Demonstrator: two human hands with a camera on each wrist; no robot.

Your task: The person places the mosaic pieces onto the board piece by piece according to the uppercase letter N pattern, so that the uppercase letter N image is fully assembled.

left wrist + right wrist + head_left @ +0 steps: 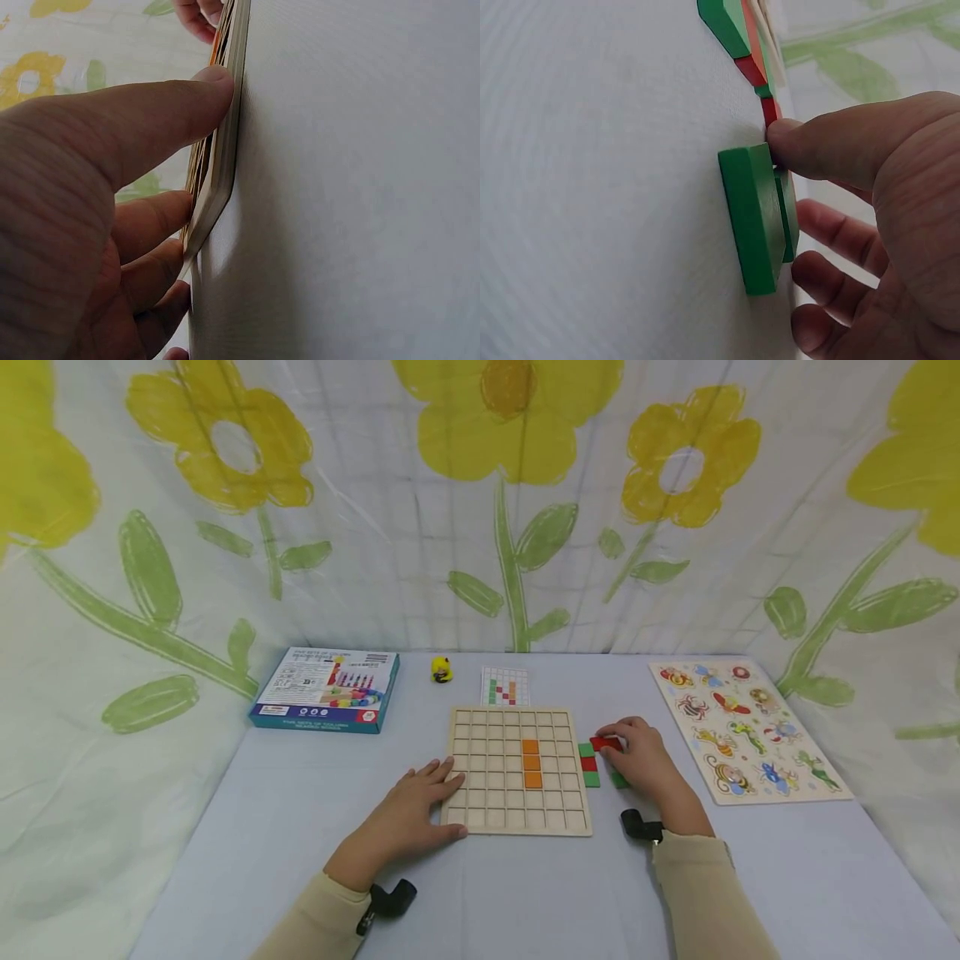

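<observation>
My left hand (408, 810) rests on the left edge of a wooden grid board (517, 823), its thumb at the near corner and its fingers stretched along the side. Three orange square tiles (532, 762) sit in one column of the grid. Right of the board, my right hand (647, 762) pinches a red tile (597, 743) lying on the table; the index finger is partly hidden in the right wrist view. Green tiles (750, 225) lie close under that hand. Beside the board's right edge runs a short column of green and red tiles (589, 764).
A pattern card (505, 675) lies behind the board, with a small yellow toy figure (441, 669) to its left. A flat game box (325, 689) stands at the back left. On the right lies a wooden insect puzzle board (701, 768). A flowered curtain (375, 527) borders the table's back.
</observation>
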